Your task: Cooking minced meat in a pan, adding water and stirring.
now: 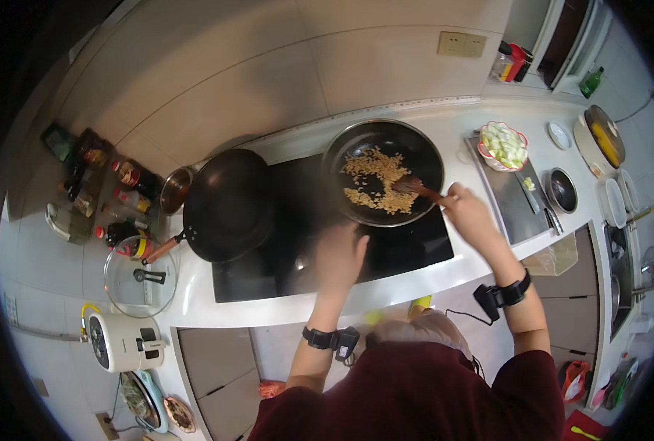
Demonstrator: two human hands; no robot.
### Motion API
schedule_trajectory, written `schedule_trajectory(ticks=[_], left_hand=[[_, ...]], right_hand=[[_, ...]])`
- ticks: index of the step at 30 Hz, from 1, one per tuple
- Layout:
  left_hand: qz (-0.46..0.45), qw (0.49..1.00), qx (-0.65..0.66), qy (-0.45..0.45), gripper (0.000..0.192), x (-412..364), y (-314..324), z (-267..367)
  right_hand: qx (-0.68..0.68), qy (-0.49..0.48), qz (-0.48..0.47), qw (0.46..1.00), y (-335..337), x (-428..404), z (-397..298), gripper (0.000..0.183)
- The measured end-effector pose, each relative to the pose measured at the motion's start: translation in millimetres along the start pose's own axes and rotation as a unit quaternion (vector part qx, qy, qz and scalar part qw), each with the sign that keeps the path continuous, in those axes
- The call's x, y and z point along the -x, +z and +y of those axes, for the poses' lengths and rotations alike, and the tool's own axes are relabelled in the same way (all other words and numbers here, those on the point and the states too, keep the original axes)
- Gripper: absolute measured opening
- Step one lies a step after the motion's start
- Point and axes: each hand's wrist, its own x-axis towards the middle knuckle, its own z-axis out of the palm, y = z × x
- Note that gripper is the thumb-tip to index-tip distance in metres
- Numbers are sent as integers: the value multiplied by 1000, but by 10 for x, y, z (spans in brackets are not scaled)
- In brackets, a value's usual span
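My right hand [467,215] grips the handle of a dark wooden spatula [409,184], whose blade rests in the browned, crumbly food [379,165]. This food, in small pieces, is spread over the bottom of a black frying pan [429,149] with a metal rim. The pan sits on the right side of the black glass cooktop [294,176]. My left hand [338,256] is motion-blurred beside the pan's near left edge, thumb raised. Whether it holds anything is not clear. I see no pan handle; the hand may be covering it.
At left stands a black wok [227,206] with a wooden handle, near a glass lid [139,292], sauce bottles [136,176] and a white air fryer [125,342]. To the right are a bowl of pale green chopped vegetable [503,146], a cutting board [506,204], a knife [528,193] and a dark bowl [561,190].
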Motion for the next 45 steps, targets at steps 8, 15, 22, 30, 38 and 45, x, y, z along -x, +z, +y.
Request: schedule_trajectory(ticks=[8, 15, 22, 30, 38, 45], left_hand=[[-220, 944, 180, 169, 12, -38, 611, 1107], [-320, 880, 228, 266, 8, -116, 1381, 2395], [-390, 873, 242, 164, 15, -328, 2568, 3316], [-393, 897, 190, 74, 16, -460, 3239, 3590], [-406, 901, 146, 52, 13, -551, 3231, 3645], [-282, 931, 214, 92, 23, -802, 2609, 3834]], right_hand=[[-200, 50, 26, 978, 191, 630, 502, 44], [-326, 176, 33, 928, 6, 1371, 1926, 29], [-283, 302, 73, 907, 86, 2078, 3188, 18], [-43, 349, 37, 936, 550, 2277, 4370, 38], [-273, 363, -24, 891, 587, 2437, 4489, 43], [-454, 341, -23, 823, 195, 2878, 4092, 40]])
